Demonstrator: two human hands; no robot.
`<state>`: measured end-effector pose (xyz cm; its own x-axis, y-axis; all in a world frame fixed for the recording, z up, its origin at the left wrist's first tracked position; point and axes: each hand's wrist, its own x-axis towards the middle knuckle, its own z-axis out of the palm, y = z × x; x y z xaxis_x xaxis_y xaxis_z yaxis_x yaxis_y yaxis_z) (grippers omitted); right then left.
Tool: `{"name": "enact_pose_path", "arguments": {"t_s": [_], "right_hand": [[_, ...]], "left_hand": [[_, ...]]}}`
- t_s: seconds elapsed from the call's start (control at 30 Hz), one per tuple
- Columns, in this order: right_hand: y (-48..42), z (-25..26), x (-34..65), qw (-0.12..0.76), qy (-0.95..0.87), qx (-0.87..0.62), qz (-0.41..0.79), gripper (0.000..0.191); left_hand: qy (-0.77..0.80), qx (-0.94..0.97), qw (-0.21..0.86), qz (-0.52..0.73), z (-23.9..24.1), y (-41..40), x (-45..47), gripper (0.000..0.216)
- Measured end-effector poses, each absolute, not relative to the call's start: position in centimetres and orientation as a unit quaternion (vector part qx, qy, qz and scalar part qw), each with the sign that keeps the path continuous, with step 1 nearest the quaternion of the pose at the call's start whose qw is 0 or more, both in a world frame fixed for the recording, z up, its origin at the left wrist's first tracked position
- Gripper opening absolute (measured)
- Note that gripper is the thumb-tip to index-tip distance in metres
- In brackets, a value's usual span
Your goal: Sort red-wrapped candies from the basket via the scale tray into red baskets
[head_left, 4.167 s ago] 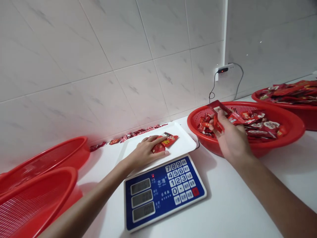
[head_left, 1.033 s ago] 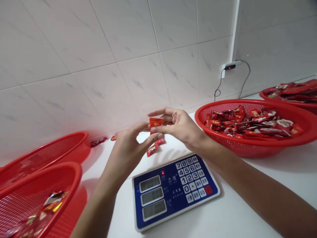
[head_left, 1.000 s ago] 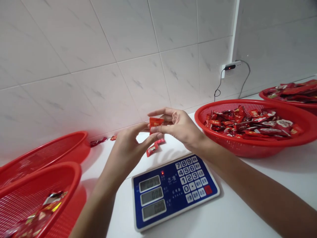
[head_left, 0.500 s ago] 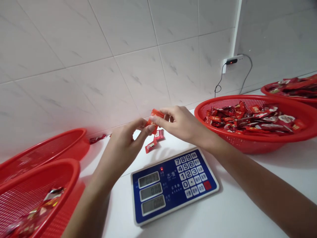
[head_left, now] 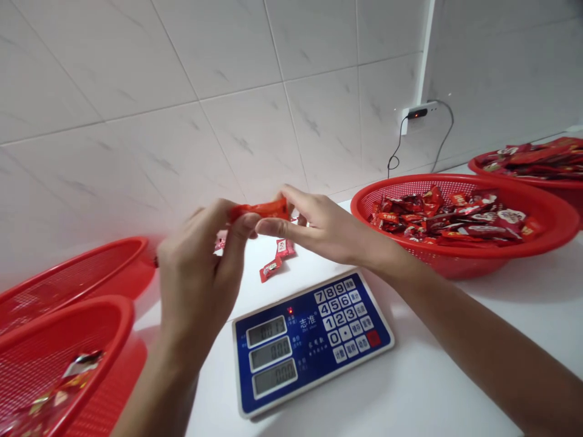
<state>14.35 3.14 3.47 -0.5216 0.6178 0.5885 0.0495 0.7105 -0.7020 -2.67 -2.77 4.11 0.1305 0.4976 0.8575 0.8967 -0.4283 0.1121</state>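
"Holding something, were they?"

"Both were. The left hand (head_left: 197,261) had its thumb and fingers pinched on one end of a narrow, shiny orange-red wrapped packet (head_left: 268,210), and the right hand (head_left: 314,227) had its fingers drawn in around the other end."

"Where exactly was that packet?"

"In the air, beyond the front panel of the blue-and-white plastic electronic scale (head_left: 312,349), roughly level between the two hands."

"And on the scale?"

"Two small red-and-white wrapped pieces (head_left: 270,269) lay close together on its flat white tray (head_left: 305,273). Its two lower grey screens (head_left: 276,377) read 0.00; the top one was hard to make out."

"What stood to the sides?"

"Right of the scale was a wide red perforated plastic basket (head_left: 553,233), heaped with glossy red packets (head_left: 455,215). Farther right of the scale sat a second loaded red plastic basket (head_left: 478,162). To the scale's left were two more: a nearer red mesh basket (head_left: 122,315) with some packets in it, and a farther red oval basket (head_left: 121,252), whose bottom I couldn't see."

"All on one surface?"

"Yes, the smooth white bench (head_left: 410,376) under the scale."
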Motion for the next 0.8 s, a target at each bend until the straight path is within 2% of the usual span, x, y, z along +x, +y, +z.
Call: {"name": "enact_pose_path", "arguments": {"t_s": [0.1, 0.2, 0.53, 0.6, 0.7, 0.8], "right_hand": [[2.9, 3.5, 14.0, 0.47, -0.828, -0.144, 0.269, 0.042], [3.3, 3.1, 13.5, 0.485, -0.824, -0.139, 0.259, 0.042], [3.8, 2.6, 13.3, 0.488, -0.806, -0.12, 0.311, 0.041], [4.0, 2.7, 13.6, 0.466, -0.808, -0.124, 0.339, 0.042], [4.4, 3.0, 14.6, 0.375, -0.836, -0.202, 0.347, 0.047], [4.3, 3.8, 16.4, 0.299, -0.845, -0.378, 0.232, 0.044]], "left_hand": [[-0.477, -0.735, 0.161, -0.454, 4.0, -2.7, -2.5, 0.027], [-0.47, -0.745, 0.166, -0.443, 3.9, -2.4, -2.7, 0.027], [-0.479, -0.744, 0.144, -0.442, 4.1, -2.5, -2.3, 0.029], [-0.49, -0.743, 0.114, -0.441, 4.1, -2.5, -2.2, 0.03], [-0.524, -0.746, 0.05, -0.408, 3.6, -1.5, -2.4, 0.032], [-0.583, -0.748, 0.04, -0.315, 2.7, 0.2, -3.2, 0.037]]}}
